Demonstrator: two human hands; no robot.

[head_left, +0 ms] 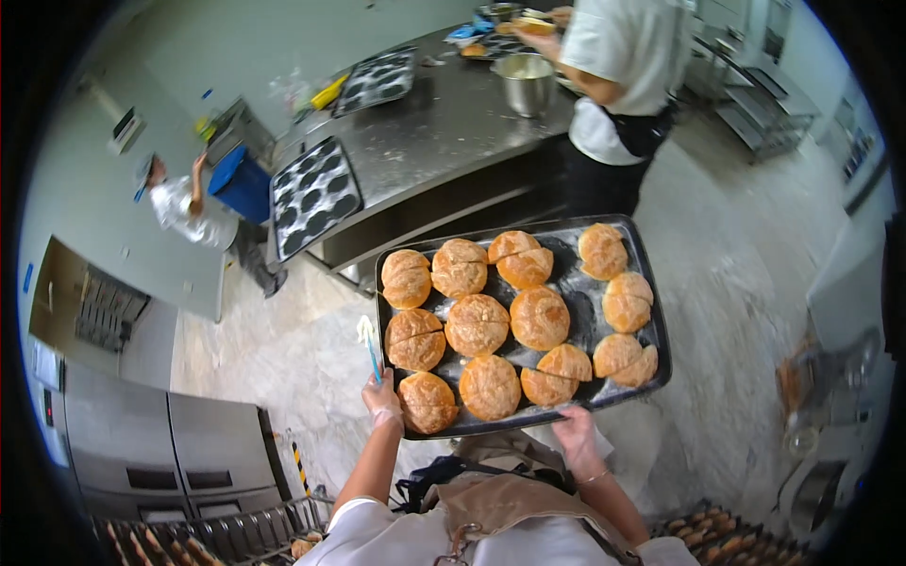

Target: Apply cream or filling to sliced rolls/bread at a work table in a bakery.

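Both hands, L hand [382, 398] & R hand [577, 436], gripping dark metal tray [651, 321] w/ round crusty split buns [539, 318].

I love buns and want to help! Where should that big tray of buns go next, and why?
Probably onto the steel table ahead: both hands, left hand and right hand, hold the loaded tray in mid-air, and that table has bare space.
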